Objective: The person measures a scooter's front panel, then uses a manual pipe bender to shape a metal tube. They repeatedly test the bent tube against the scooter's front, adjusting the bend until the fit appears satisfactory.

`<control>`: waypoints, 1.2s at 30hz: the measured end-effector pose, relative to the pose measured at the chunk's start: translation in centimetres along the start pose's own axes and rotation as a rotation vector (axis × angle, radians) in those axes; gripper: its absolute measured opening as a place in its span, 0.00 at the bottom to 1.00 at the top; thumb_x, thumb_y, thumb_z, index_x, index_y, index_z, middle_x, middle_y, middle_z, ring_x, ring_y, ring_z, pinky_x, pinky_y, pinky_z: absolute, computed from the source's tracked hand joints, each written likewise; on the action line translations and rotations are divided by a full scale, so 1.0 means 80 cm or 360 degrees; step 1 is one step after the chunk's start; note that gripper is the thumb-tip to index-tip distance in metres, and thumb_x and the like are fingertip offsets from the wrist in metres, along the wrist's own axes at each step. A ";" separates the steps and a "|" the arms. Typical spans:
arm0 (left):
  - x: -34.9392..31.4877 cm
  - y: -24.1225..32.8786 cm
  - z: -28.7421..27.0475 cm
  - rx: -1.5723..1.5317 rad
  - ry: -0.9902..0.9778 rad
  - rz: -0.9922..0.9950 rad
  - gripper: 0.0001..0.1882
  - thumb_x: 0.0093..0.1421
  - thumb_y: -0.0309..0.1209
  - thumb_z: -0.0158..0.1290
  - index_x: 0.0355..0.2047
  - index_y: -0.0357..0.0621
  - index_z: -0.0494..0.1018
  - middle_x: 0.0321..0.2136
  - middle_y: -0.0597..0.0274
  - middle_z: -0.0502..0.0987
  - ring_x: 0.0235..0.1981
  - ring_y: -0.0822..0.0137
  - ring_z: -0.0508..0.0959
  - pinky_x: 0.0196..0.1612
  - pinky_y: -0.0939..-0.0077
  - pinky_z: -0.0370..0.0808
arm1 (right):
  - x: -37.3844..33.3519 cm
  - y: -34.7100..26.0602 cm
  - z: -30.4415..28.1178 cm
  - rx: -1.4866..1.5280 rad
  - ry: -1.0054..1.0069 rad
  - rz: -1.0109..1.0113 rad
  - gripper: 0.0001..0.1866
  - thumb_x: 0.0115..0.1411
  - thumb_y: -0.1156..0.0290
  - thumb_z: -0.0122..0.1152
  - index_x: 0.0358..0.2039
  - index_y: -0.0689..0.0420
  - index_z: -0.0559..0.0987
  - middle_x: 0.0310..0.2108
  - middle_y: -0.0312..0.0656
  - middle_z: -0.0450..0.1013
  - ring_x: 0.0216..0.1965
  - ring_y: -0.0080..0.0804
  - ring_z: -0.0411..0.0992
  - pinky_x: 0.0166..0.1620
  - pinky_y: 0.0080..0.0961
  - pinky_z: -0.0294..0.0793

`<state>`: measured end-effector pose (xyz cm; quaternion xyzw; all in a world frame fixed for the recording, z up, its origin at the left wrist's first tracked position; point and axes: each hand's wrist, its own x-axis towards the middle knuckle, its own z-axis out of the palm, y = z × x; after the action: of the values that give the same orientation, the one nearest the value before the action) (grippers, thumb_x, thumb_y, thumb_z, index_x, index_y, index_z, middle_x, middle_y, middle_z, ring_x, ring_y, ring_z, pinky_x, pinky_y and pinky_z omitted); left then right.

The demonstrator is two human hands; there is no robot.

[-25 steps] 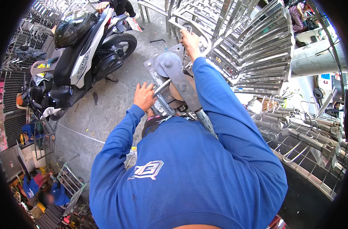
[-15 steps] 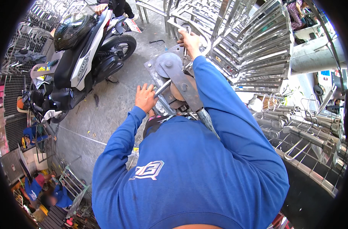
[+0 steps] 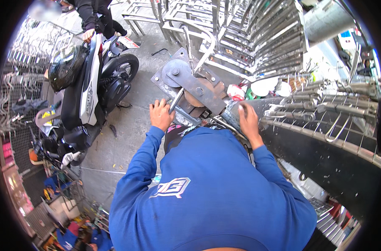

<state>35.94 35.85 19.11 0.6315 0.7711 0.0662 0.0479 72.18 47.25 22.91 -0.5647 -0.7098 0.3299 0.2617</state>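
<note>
I look down on a metal bending machine (image 3: 194, 85), which stands at twelve o'clock: a grey plate with discs and one flat arm. My left hand (image 3: 161, 114) is at its half past seven, beside a short round bar (image 3: 176, 101); its fingers are a little apart, but I cannot tell if they close on this bar. My right hand (image 3: 250, 121) is at four o'clock of the machine, over or beside its thick lever tube (image 3: 230, 113); whether those fingers are clamped, I cannot tell.

The floor (image 3: 134, 115) is grey concrete with stains, and a pale line crosses it at eight o'clock. At ten o'clock stands a motorbike (image 3: 90, 92), and behind it, at eleven, another person (image 3: 100, 12) rests a hand on its rear. Shiny metal frames (image 3: 265, 37) are stacked at one o'clock; a wire rack (image 3: 349, 113) carries metal parts at three.
</note>
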 end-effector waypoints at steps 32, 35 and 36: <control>0.005 -0.029 0.032 -0.0164 -0.0004 0.0217 0.20 0.55 0.46 0.57 0.33 0.41 0.84 0.47 0.57 0.78 0.53 0.50 0.74 0.59 0.39 0.65 | -0.289 0.140 -0.054 -0.1060 0.0562 0.1291 0.30 0.66 0.44 0.41 0.40 0.52 0.87 0.40 0.58 0.80 0.47 0.64 0.76 0.54 0.54 0.71; 0.007 -0.036 0.039 -0.0153 -0.0011 0.0241 0.21 0.55 0.47 0.57 0.33 0.40 0.84 0.46 0.59 0.78 0.53 0.53 0.74 0.58 0.43 0.66 | -0.333 0.112 -0.023 -0.1067 0.0464 0.1466 0.32 0.66 0.44 0.39 0.38 0.53 0.87 0.39 0.58 0.80 0.45 0.63 0.77 0.52 0.53 0.73; 0.009 -0.038 0.041 -0.0146 -0.0007 0.0247 0.22 0.55 0.47 0.57 0.33 0.39 0.84 0.46 0.59 0.79 0.52 0.54 0.74 0.58 0.45 0.66 | -0.340 0.104 -0.019 -0.1114 0.0572 0.1384 0.32 0.67 0.44 0.38 0.37 0.54 0.87 0.39 0.58 0.80 0.45 0.63 0.77 0.52 0.53 0.73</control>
<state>33.39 36.09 15.42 0.6865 0.7160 0.1035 0.0730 84.67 22.21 17.52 -0.9040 -0.4241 0.0519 0.0167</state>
